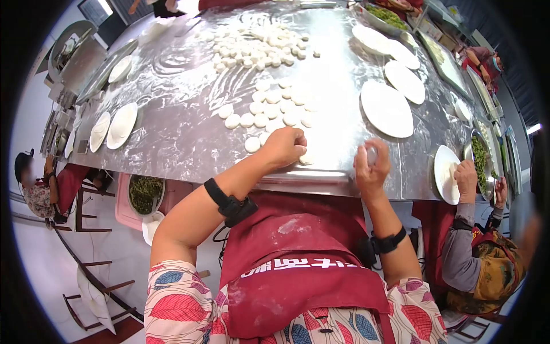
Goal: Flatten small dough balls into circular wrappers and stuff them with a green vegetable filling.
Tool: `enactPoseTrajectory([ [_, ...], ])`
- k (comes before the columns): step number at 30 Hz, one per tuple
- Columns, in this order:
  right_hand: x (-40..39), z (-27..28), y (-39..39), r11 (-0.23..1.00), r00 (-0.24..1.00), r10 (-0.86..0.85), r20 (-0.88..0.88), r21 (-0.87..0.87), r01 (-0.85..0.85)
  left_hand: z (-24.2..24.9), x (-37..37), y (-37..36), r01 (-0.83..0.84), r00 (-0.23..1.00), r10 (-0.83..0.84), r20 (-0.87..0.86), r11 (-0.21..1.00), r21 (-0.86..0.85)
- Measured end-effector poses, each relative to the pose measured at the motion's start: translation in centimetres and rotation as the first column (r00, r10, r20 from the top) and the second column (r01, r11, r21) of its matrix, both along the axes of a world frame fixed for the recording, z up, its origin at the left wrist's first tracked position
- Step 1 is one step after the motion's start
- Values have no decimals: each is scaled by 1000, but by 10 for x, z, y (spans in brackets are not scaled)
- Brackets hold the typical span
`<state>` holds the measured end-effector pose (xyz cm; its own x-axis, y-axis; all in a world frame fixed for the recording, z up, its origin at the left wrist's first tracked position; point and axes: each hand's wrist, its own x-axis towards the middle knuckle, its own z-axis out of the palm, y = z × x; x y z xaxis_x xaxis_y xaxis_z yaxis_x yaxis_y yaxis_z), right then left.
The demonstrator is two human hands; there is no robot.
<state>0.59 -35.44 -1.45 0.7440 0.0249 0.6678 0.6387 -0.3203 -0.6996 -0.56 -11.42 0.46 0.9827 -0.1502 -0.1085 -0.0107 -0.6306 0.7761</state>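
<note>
Honestly, I can't tell whether the curled left hand (285,147) holds anything; the right hand (372,166) is half-open. Dough discs (272,111) crowd the table (177,126) beside the left; a low sweep could squash them.

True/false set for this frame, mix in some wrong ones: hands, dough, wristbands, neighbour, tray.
1. Small round white dough pieces lie on the shiny metal table. True.
2. The right hand is nearer those pieces than the left hand. False: the left hand is nearer.
3. Only the left arm wears a black wristband. False: the right arm wears one too.
4. A co-worker's hand is at an oval white plate on the right. True.
5. The pink rectangular tray stands on the tabletop. False: it is off the table, beside its near edge.
</note>
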Motion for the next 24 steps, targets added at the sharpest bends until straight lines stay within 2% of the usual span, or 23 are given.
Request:
enactPoseTrajectory([
  [2,32,3,12,997,994,-29,110,-73,37,5,3,-4,10,1000,-11,27,999,37],
  [4,55,13,29,997,996,0,87,-77,7,9,5,-11,-14,996,2,89,992,127],
  [5,63,13,34,997,1000,15,-3,-70,-15,13,9,-12,-13,998,4,58,987,162],
  [8,54,20,30,994,997,18,-81,-107,-27,8,16,-9,103,994,-105,37,992,68],
  [9,50,9,21,990,997,-12,79,-141,23,13,14,-8,144,989,-145,2,983,112],
  [10,35,7,12,986,995,-46,91,-157,60,12,12,-7,119,992,-123,26,987,108],
  [12,5,-2,-3,999,1000,-2,-31,-41,0,7,8,-2,68,994,-76,74,993,100],
  [13,7,-3,-4,999,1000,-4,-17,-52,3,5,6,0,23,999,-23,-22,1000,13],
  [17,31,9,14,989,993,-52,109,-132,66,8,1,2,129,991,-131,18,989,70],
  [18,46,17,24,982,985,-57,164,-170,86,9,3,0,97,994,-102,46,990,105],
  [20,66,19,37,980,995,-41,88,-190,57,10,11,-6,26,994,-44,103,986,166],
  [21,63,25,40,991,982,-12,-190,-131,-13,11,14,-7,70,990,-85,113,988,135],
  [24,44,12,20,987,999,-35,31,-156,39,10,14,-4,183,981,-190,41,974,133],
])
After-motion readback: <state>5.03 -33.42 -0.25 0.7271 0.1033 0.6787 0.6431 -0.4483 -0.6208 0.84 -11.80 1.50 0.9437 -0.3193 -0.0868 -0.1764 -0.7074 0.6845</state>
